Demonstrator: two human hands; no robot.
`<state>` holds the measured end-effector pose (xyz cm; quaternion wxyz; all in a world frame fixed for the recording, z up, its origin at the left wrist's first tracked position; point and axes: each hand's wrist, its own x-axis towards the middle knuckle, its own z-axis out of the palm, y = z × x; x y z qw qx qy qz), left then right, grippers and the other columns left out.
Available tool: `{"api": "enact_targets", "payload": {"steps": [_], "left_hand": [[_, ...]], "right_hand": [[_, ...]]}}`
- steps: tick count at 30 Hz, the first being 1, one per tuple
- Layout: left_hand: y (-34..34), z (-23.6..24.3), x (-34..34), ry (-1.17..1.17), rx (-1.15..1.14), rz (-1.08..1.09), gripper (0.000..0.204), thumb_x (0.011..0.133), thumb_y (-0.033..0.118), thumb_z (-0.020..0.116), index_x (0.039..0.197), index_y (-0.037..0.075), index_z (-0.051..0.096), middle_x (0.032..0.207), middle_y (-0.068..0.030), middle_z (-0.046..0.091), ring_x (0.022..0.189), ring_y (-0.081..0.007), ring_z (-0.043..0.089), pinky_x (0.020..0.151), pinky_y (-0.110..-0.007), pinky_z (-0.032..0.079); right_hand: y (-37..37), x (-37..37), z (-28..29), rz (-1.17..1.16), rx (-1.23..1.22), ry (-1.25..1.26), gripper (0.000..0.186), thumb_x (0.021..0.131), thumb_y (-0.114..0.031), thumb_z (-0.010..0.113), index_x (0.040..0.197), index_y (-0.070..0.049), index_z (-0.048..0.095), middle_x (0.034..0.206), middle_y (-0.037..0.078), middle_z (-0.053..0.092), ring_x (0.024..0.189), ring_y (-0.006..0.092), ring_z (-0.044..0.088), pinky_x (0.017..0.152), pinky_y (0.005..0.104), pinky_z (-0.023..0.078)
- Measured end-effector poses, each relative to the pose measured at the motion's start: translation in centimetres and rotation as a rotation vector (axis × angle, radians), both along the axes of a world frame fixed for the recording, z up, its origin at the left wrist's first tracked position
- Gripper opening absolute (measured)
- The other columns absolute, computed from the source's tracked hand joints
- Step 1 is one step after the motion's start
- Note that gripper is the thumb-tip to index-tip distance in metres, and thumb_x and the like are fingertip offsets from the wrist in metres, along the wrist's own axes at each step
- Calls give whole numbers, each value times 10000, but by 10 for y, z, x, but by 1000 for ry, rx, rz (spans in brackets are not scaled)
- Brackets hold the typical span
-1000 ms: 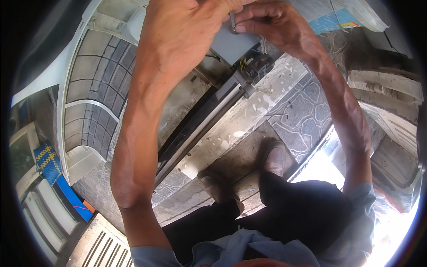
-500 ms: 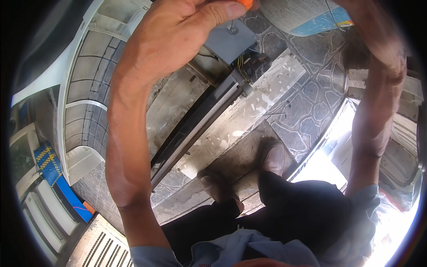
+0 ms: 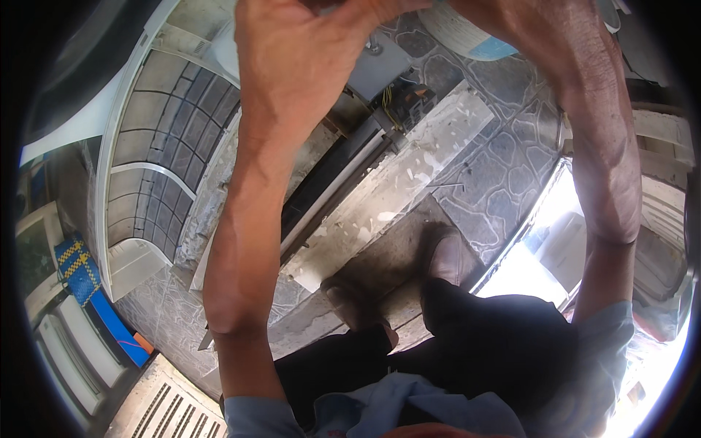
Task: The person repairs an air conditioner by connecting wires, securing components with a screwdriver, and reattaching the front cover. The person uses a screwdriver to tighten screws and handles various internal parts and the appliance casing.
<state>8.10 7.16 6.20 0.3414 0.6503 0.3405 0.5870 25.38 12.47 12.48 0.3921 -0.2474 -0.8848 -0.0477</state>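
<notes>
Both the left hand (image 3: 307,58) and right hand (image 3: 526,36) are raised over the dismantled air-conditioner unit (image 3: 350,182) on the paved floor (image 3: 496,175), their fingertips cut off by the top edge, so their grip cannot be told.

Both hands run off the far edge — the left hand (image 3: 307,51) loses its fingertips there, the right hand (image 3: 526,29) nearly everything past the wrist. Whatever they grip is out of sight. The left forearm hides part of the dismantled unit (image 3: 365,175).
</notes>
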Motion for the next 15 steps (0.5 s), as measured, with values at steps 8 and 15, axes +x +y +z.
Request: {"api": "enact_targets", "payload": {"steps": [8, 15], "left_hand": [[-11, 54, 0, 696, 132, 300, 323, 943, 21, 732, 1242, 5, 610, 1035, -87, 712, 902, -188, 672, 818, -344, 546], [-53, 154, 12, 1446, 68, 151, 282, 948, 29, 713, 1209, 5, 609, 990, -92, 705, 868, -198, 669, 776, -362, 544]], "right_hand": [[5, 6, -7, 14, -710, -397, 296, 1073, -313, 669, 1172, -35, 696, 834, 63, 659, 757, 168, 621, 712, 362, 512], [38, -20, -80, 549, -942, -40, 350, 1107, -356, 609, 1101, -14, 681, 849, 109, 665, 763, 184, 612, 736, 404, 505]]}}
